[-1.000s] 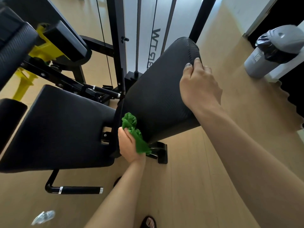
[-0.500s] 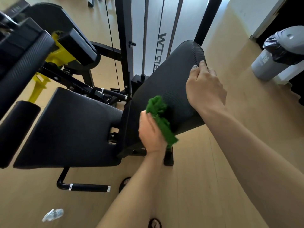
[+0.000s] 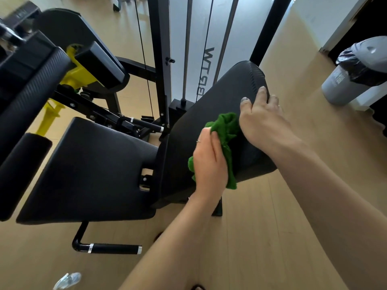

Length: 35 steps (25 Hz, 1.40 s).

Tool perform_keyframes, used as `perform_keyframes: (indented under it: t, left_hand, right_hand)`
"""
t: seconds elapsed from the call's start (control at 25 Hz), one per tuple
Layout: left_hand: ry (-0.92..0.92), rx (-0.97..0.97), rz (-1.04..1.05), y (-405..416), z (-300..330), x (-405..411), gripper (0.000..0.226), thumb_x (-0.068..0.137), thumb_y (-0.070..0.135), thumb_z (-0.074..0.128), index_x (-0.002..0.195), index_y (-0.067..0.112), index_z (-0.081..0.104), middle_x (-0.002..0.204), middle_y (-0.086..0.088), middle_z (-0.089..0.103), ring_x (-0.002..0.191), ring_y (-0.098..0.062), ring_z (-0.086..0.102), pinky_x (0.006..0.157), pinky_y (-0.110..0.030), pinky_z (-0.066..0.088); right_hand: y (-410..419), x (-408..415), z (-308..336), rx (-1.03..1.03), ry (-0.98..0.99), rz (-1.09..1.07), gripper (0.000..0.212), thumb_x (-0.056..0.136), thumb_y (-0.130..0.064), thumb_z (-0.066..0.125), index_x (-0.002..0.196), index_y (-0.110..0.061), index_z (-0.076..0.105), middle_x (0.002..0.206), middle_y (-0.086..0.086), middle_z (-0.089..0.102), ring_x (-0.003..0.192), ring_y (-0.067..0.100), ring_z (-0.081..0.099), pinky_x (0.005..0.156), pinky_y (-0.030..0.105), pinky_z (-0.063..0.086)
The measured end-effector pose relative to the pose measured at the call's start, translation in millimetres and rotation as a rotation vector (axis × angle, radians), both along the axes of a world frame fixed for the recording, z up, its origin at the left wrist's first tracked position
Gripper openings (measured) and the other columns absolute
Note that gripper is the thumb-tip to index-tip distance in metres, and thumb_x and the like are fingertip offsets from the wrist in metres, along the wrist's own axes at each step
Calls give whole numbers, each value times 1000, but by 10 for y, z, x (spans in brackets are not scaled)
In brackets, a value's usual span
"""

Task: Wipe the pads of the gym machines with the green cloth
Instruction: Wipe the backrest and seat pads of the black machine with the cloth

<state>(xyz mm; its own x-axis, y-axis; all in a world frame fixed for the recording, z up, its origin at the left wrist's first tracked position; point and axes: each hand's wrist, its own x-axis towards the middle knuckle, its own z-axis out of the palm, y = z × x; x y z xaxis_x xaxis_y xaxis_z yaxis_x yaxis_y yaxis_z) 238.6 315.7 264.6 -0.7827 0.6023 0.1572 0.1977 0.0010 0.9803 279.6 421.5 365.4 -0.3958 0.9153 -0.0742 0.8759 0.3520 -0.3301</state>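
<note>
Gym floor (image 3: pixel 272 227) under us | left hand (image 3: pixel 209 162) clutches cloth (image 3: pixel 227 130) against backrest pad (image 3: pixel 209 114) | right hand (image 3: pixel 263 120) grips pad's top edge | risk: bunched cloth may skip patches, we judge; seat pad (image 3: pixel 88 168) unwiped | far bin (image 3: pixel 360 70): black liner, contents unseen

A pale wooden floor (image 3: pixel 261 237) is seen throughout. The black machine frame (image 3: pixel 104 248) is borne on it. A grey bin (image 3: pixel 343 84) and a clear plastic scrap (image 3: pixel 67 280) are also carried.
</note>
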Motion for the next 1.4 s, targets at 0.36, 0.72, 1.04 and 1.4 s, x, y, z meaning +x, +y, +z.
perform_keyframes:
  t: [0.36, 0.72, 1.04, 1.4]
  left_hand:
    - [-182, -482, 100, 241, -1168, -1160, 24, 108, 21, 36, 86, 17, 46, 84, 4, 52, 80, -14, 53, 71, -29, 34]
    - [-37, -91, -143, 1585, -189, -1376, 27, 108, 26, 39, 96, 8, 56, 77, 5, 57, 68, -2, 53, 60, -18, 41]
    - [-102, -407, -91, 1416, -791, -1819, 22, 108, 24, 38, 91, 13, 47, 73, 6, 49, 64, -2, 45, 61, -23, 35]
    - [-47, -129, -282, 1744, -340, -1674, 26, 108, 26, 39, 100, 8, 55, 74, 6, 54, 59, 2, 50, 54, -13, 41]
  right_hand:
    - [973, -747, 13, 57, -151, 69, 65, 105, -39, 22, 157, -2, 9, 162, 19, 16, 148, 36, 19, 118, 45, 19]
    - [1186, -895, -117, 256, -281, 88, 61, 96, -35, 8, 135, -8, 48, 134, 17, 50, 117, 38, 49, 90, 48, 42]
    - [1099, -893, -77, 269, -234, 61, 48, 106, -29, 27, 149, -11, 37, 138, 14, 48, 122, 34, 49, 99, 44, 41]
    - [1090, -890, -90, 285, -252, 34, 48, 106, -28, 27, 150, -12, 38, 141, 13, 49, 124, 32, 49, 102, 42, 39]
